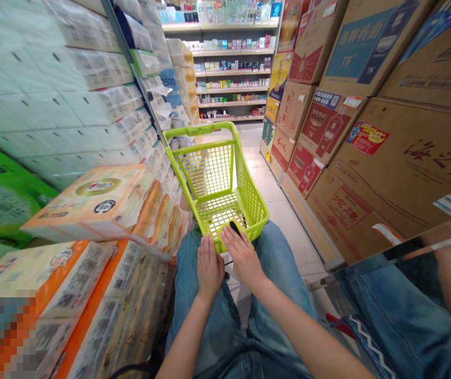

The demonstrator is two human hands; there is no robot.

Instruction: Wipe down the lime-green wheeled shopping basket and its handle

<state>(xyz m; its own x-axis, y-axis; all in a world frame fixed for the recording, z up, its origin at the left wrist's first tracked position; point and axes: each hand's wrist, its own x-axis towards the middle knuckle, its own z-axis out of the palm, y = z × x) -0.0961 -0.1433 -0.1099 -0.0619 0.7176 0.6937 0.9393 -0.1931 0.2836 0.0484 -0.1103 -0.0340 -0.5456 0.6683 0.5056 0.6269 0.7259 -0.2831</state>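
Observation:
A lime-green shopping basket point(251, 196) with lattice walls stands in front of my knees, its handle raised at the far end. My left hand point(210, 268) rests at the basket's near rim, fingers stretched out and side by side, holding nothing visible. Beside it, my right hand point(244, 259) lies over the same rim with its fingers extended into the basket. A small black, elongated piece point(235, 229) shows by the right fingertips; whether it belongs to the basket is unclear. The palms and the undersides of both hands are hidden.
Stacked tissue packs point(102, 192) line the left side, close to my left leg. Cardboard cartons point(407, 152) are piled on the right above a reflective panel point(367, 273). A tiled aisle floor point(272, 184) leads to shelves of small goods point(233, 68) at the back.

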